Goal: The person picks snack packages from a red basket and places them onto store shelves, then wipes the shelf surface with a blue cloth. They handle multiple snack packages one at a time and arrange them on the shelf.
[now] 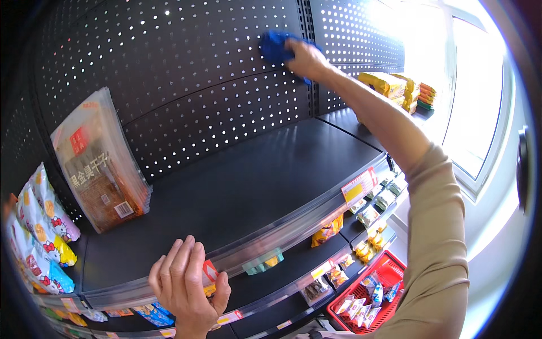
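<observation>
My right hand (308,59) presses a blue cloth (276,47) against the black perforated back panel (203,55), high up beside a slotted upright. The arm, in a beige sleeve, reaches up from the lower right. My left hand (188,275) is at the front edge of the black metal shelf (237,182), by the clear price rail (271,237). It holds nothing, and its fingers point up with the thumb apart. Whether it touches the rail I cannot tell.
Clear food packets (101,169) lean against the panel at left, beside patterned snack bags (42,237). Yellow packs (383,84) stand at the back right. Lower shelves hold small snacks (368,216). A red plastic basket (387,265) with packets is at the lower right, and a window (472,97) is at right.
</observation>
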`<state>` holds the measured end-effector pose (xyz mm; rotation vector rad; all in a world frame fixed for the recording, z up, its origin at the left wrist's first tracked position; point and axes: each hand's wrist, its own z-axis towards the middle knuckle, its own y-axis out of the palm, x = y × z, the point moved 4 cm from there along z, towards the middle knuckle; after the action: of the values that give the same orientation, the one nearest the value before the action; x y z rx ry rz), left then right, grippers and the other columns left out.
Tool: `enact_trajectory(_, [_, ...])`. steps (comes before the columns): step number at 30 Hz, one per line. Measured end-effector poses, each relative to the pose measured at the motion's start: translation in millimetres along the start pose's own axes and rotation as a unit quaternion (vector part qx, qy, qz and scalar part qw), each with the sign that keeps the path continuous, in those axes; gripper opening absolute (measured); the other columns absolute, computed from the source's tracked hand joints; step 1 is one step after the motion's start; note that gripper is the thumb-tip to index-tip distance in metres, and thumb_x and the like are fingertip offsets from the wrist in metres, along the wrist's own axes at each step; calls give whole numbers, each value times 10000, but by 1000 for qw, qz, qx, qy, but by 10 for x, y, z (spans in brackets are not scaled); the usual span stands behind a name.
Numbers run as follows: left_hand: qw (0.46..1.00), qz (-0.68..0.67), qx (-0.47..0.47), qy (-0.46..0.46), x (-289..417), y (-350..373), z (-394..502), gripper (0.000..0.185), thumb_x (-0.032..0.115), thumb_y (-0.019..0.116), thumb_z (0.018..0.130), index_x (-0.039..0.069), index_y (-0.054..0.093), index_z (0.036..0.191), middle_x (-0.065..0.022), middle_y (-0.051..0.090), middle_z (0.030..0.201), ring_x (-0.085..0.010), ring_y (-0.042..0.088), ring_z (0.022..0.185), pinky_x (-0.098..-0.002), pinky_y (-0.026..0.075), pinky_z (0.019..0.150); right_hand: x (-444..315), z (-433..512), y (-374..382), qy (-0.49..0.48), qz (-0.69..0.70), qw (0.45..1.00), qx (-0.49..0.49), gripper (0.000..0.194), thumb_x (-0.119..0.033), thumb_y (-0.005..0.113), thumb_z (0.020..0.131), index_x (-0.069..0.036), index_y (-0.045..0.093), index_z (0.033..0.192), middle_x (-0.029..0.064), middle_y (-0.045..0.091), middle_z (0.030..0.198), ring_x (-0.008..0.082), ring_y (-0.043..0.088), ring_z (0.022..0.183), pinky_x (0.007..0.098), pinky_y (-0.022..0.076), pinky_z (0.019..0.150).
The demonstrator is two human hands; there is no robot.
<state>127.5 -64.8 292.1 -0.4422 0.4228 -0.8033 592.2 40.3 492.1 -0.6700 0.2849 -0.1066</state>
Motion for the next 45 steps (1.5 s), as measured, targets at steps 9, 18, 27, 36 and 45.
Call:
enact_trajectory(9, [1000,-11,16,14,31,9,38,460,427,549,1027,64,639,1296,-135,697,1280,-292,645,1213,-490,426,1028,133,-675,471,-112,-55,974,-189,385,-292,773,775,-79,770,1096,205,751,1046,366,723,1030,453,572,901])
enact_trajectory(18, [1000,-18,17,17,18,21,10,456,425,569,1020,75,651,1301,-122,695,1293,-283,638,1217,-459,421,1027,-371,783,-551,-55,218,962,157,458,-339,774,862,-125,725,1264,105,719,888,189,680,797,342,551,731])
enact_trajectory(27, [999,-27,30,12,23,28,5,447,419,597,1007,86,669,1296,-119,711,1270,-268,657,1197,-459,431,1033,-626,-863,753,-117,55,951,-279,380,-292,793,797,-95,757,1121,160,765,1049,338,731,1003,431,569,889])
enact_trajectory(36, [998,-57,37,14,5,1,-1,464,359,637,965,70,634,1328,-116,684,1313,-271,630,1239,-469,405,1052,-1339,202,-230,-135,132,982,-2,349,-264,778,824,-127,773,1145,177,761,921,244,741,842,396,583,782])
enact_trajectory(45, [997,-70,44,11,-13,-14,-10,458,368,650,964,65,659,1307,-110,693,1303,-256,628,1233,-442,403,1045,-1977,163,221,-134,168,977,-9,445,-448,794,847,-153,746,1175,163,766,996,346,739,944,441,582,842])
